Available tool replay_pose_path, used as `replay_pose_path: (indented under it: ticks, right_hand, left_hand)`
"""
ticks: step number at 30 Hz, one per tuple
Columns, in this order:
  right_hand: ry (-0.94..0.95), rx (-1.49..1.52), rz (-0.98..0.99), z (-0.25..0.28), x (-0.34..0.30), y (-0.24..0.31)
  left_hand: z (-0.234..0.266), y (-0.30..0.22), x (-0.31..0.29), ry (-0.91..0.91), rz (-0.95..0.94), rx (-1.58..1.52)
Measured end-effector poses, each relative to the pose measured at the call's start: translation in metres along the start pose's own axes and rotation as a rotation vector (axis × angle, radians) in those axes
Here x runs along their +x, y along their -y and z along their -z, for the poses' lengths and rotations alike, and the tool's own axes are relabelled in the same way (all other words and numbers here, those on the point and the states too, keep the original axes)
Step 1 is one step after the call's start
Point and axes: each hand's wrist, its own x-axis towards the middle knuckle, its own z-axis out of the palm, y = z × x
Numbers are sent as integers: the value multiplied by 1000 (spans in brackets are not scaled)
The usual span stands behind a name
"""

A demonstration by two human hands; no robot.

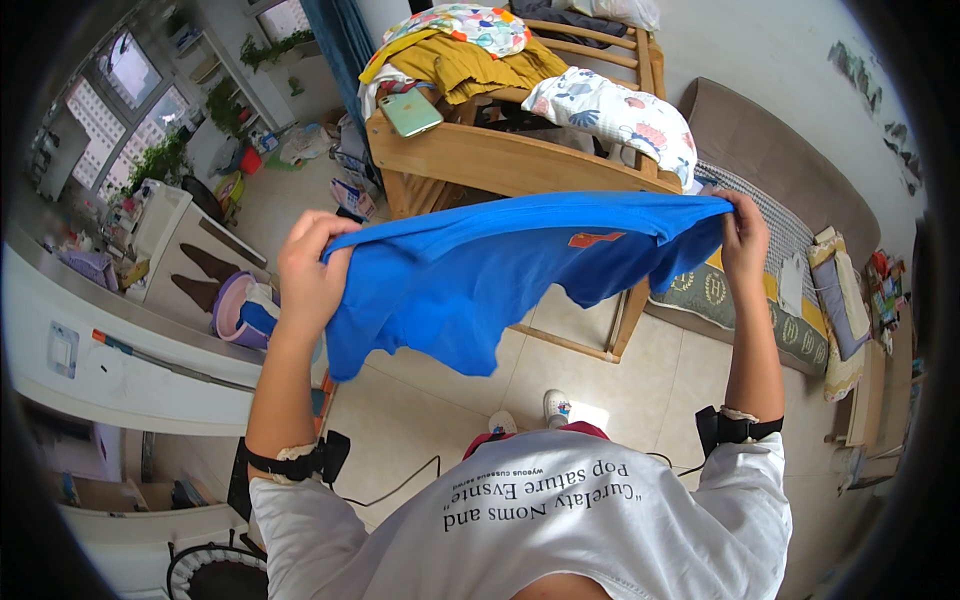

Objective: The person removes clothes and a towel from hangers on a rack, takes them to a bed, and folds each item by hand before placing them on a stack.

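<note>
A blue shirt [470,265] is stretched out in the air in front of me, its upper edge pulled nearly straight. Closed on its left end is my left hand [312,265], the thumb pressed over the cloth. My right hand [745,238] pinches the right end at about the same height. The fabric hangs in loose folds between them, with a small orange-red mark [596,239] near the right. Its lower edge falls above the tiled floor [450,385]. Part of a wooden frame behind is hidden by the shirt.
Just beyond the shirt stands the wooden frame [520,165], bearing a phone [411,113], mustard cloth [470,65] and a white patterned cloth [620,115]. A brown sofa [790,140] is at the right. At the left is a purple bucket [230,305] holding cloth.
</note>
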Motion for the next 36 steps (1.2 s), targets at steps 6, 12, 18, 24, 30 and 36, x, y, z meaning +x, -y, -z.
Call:
replay_pose_path:
  ticks: [6,12,18,24,30,36]
  right_hand:
    - [232,321,-167,38,-32,11]
    - [829,366,-441,99,-16,34]
    - [779,820,-312,137,20,-5]
    - [256,654,-611,5,-64,-27]
    - [667,477,63,-60,-82,81]
    - [719,322,231,-40,-54,73]
  left_hand:
    - [-9,17,-19,-116,400,-353]
    - [-1,10,10,92,209,-284]
    - [2,24,77,223,229,-510]
    - [-102,-12,114,124,655,-922]
    - [-223,-14,80,297,635,-858]
    - [-224,12,29,166,530,-767]
